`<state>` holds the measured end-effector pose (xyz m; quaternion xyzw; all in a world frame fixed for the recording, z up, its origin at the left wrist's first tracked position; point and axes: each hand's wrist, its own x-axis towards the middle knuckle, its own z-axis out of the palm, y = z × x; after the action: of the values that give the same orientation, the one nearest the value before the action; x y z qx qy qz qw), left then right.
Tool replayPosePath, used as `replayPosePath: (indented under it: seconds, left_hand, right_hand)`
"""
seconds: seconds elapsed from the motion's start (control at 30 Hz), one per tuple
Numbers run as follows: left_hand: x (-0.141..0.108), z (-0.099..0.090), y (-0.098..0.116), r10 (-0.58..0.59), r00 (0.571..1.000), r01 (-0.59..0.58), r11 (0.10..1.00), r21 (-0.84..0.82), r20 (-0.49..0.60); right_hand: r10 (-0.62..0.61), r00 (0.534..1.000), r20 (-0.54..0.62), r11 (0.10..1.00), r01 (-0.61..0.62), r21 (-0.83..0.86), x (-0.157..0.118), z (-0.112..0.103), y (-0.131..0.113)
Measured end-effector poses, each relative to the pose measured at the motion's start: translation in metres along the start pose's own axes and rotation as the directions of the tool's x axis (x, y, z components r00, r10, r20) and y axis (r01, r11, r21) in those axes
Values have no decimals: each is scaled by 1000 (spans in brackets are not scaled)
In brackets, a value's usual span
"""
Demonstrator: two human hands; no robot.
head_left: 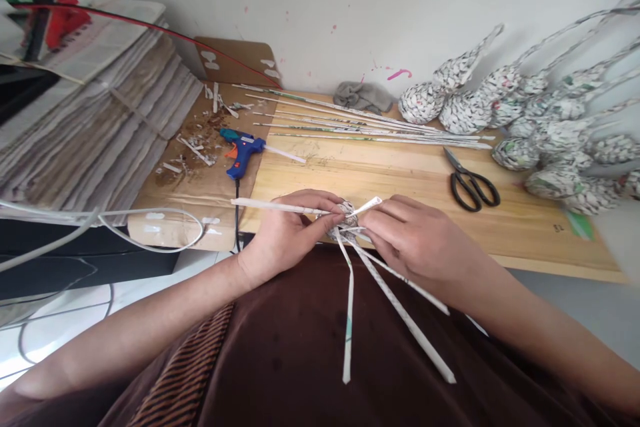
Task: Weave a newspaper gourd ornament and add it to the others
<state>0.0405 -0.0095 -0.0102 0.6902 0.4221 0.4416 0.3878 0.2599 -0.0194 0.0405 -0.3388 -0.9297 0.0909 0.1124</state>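
Note:
Between my two hands, close to the front edge of the table, is a small woven piece (349, 211) of rolled newspaper. My left hand (293, 223) is closed round its left side, thumb on top. My right hand (413, 233) pinches at its right side, on a rolled paper strip (369, 205) whose short end points up; the fingertips are partly hidden. Several more paper tubes (400, 317) stick out of the woven piece. Some hang toward my lap, one is bent, and another reaches left across my left hand.
Loose paper tubes (350, 121) lie along the back of the wooden table (525, 227). Black-handled scissors (473, 183) are at right, before a heap of woven newspaper pieces (465, 110). A blue glue gun (243, 150) rests on cardboard at left, beside stacked newspapers (115, 113) and a white cable (150, 250).

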Motion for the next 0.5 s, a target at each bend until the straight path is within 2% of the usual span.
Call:
replayPosePath:
  seconds: [0.13,0.27,0.5]
  left_hand:
    - [1,0,1,-7,1000,7,1000,12,6]
    - [0,1,-3,-20,1000,19,999,-29,-6]
    - [0,1,-5,-37,999,37,999,-34,-15]
  right_hand:
    - [67,991,-115,985,-48,164,-1,7,-2]
    - [174,962,-211,921,-83,381,2,19,-8]
    - [256,924,-284,864,-87,496,9,34,-8]
